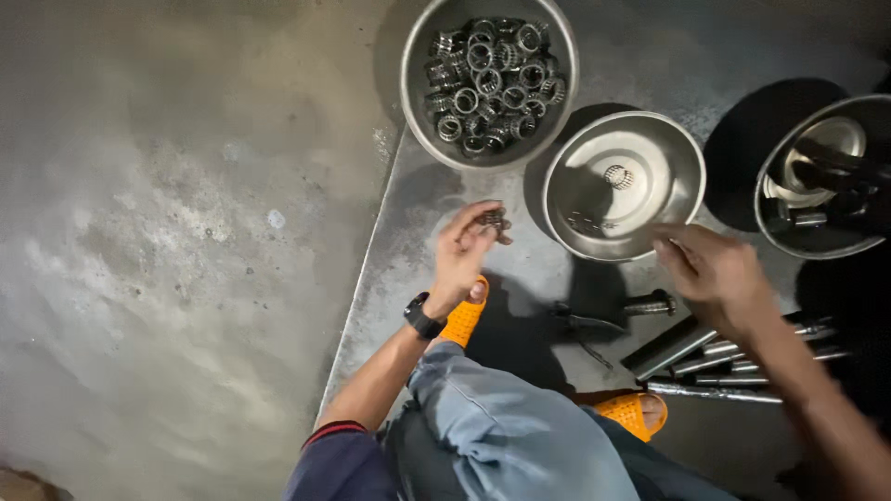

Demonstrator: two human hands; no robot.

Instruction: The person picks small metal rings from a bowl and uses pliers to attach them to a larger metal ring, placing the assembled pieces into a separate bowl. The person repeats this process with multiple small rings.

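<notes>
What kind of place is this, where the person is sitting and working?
Probably a small workshop for metal parts, worked at floor level. A steel bowl is full of ring-shaped bearing cages, metal rods lie on a metal sheet over a concrete floor, and the left hand holds one small metal part.

My sandals (463,320) are bright orange with a perforated pattern, my trousers (520,436) faded blue, my wristwatch (422,317) black. The bowls (622,181) and bearing rings (492,83) are dull silver-grey.
</notes>
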